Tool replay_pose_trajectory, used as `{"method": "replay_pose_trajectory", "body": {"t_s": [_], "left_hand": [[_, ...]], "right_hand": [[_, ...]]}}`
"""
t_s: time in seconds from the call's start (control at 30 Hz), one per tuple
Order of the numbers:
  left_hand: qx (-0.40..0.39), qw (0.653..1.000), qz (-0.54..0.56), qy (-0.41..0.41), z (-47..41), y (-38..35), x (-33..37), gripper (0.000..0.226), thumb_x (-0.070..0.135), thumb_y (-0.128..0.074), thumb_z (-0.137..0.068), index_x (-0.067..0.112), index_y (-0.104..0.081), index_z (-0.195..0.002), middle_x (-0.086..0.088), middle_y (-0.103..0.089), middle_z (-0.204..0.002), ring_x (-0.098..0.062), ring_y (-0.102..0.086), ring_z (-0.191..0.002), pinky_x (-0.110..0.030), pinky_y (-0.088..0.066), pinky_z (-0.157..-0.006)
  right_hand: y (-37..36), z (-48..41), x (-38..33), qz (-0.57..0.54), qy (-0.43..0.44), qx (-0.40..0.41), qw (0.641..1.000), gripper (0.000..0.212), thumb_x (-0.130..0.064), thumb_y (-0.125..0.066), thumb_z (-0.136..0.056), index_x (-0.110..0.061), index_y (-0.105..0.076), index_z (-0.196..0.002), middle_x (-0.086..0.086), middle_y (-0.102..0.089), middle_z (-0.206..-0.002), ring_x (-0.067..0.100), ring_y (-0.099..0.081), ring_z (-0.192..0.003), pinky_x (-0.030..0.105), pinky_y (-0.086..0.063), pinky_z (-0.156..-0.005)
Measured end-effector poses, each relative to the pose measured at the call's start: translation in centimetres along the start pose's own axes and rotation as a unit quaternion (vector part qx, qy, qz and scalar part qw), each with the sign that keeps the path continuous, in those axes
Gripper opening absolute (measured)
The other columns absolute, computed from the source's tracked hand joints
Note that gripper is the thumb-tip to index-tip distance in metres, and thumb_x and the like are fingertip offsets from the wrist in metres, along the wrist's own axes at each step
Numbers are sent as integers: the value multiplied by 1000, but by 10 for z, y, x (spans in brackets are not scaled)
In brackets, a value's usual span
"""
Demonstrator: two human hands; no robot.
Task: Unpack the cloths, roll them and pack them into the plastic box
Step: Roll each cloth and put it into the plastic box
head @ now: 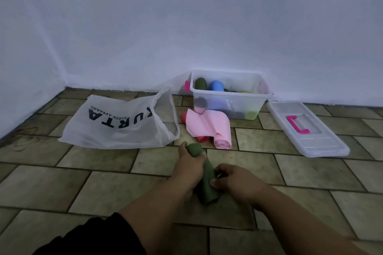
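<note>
A: Item one, the hands. Left hand (191, 163) closed round the far half of an olive-green cloth roll (204, 176), fingers wrapped over it. Right hand (234, 180) pinching the roll's middle, thumb and fingertips pressed into the fabric. The roll lies on the tiled floor (87, 190), pointing away from the person.

B: Finished, that one?

A: Rolled tight along its length, as far as I can judge. The near end looks a bit ragged. Not yet in the box.

B: Next entry.

A: Just beyond the hands: a pink cloth (209, 125), part rolled, its near end coiled and the rest spread flat. Under it, a red cloth (184, 117), showing only at the edges. Its state I cannot tell.

B: And the box?

A: Clear plastic box (230, 99) against the wall, open. Inside: a dark green roll (200, 83), a blue roll (216, 85), something lime-green (245, 91), and dim shapes lower down that the cloudy wall blurs. Several packed, then. Its lid (306, 130), with a pink handle, lies on the floor to the right, well apart.

B: The bag?

A: White mesh bag (118, 124), printed lettering, lying slack to the left with its mouth open toward the box. It looks empty, or nearly so.

B: Tally?

A: Unpacking seems done. Left: pack the green, finish the pink, deal with the red.
</note>
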State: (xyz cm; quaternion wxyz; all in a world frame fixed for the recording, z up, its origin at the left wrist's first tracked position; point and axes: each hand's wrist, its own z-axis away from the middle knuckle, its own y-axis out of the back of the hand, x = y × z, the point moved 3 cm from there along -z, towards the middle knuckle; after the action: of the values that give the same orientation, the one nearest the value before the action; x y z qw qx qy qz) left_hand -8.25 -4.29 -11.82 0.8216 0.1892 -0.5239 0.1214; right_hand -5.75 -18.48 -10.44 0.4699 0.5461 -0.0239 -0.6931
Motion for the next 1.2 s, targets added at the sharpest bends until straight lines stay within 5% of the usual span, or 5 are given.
{"method": "replay_pose_trajectory", "body": {"t_s": [0.27, 0.5, 0.63, 0.87, 1.2], "left_hand": [[-39, 986, 164, 18, -14, -13, 15, 37, 23, -66, -81, 42, -47, -107, -2, -59, -107, -27, -62, -93, -48, -58, -74], [23, 959, -133, -251, -71, -11, 114, 60, 40, -57, -87, 24, -35, -140, -1, -48, -133, -20, -50, -116, -32, -39, -97], [119, 912, -333, -207, -133, -7, 162, 88, 61, -47, -84, 13, -12, -150, -8, -21, -155, -28, -25, -140, -47, -25, -107], [71, 909, -403, -77, -189, -17, 167, 102, 55, -51, -84, 0, 5, -147, -16, -17, -154, -33, -18, -141, -53, -20, -112], [42, 901, -419, -109, -184, -13, 167, 96, 53, -48, -88, 3, 8, -148, -14, -8, -157, -31, -15, -143, -51, -18, -114]], "right_hand": [[16, -9, -9, -306, -2, -25, 952, 35, -10, -69, -83, -13, -55, -114, 14, -71, -104, 28, -68, -97, 43, -55, -86], [87, -41, -29, -317, 27, -22, 948, 23, 0, -58, -86, -3, -62, -108, 18, -69, -100, 26, -67, -88, 38, -55, -76], [151, -76, -54, -338, 57, 85, 936, 11, 1, -54, -88, -6, -63, -90, 11, -70, -81, 18, -69, -65, 27, -55, -52], [225, -168, -77, -132, -16, 260, 956, 13, -11, -63, -88, -5, -57, -78, 18, -61, -92, 34, -63, -84, 41, -54, -66], [198, -232, -80, 204, -108, 127, 965, 15, -16, -67, -84, -1, -64, -80, 18, -64, -90, 32, -62, -81, 39, -52, -77]]}}
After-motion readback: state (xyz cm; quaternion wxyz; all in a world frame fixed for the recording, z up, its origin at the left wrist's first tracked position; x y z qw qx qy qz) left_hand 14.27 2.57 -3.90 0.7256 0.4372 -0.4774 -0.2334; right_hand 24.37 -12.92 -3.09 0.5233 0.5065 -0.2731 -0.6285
